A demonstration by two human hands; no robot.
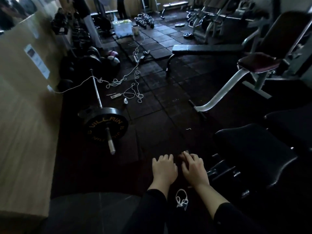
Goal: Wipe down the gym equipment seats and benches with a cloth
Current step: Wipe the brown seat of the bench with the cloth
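very dim, heavy shadows, soft blur, wide-angle edge distortion

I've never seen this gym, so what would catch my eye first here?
Two bare hands, left and right, reach out low in the centre over the dark floor. Left of them lies a barbell with yellow plate lettering, and a white cord tangles across the mats beyond.

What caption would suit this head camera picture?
Two hands, left hand and right hand, reach down beside a black padded bench in a dim gym.
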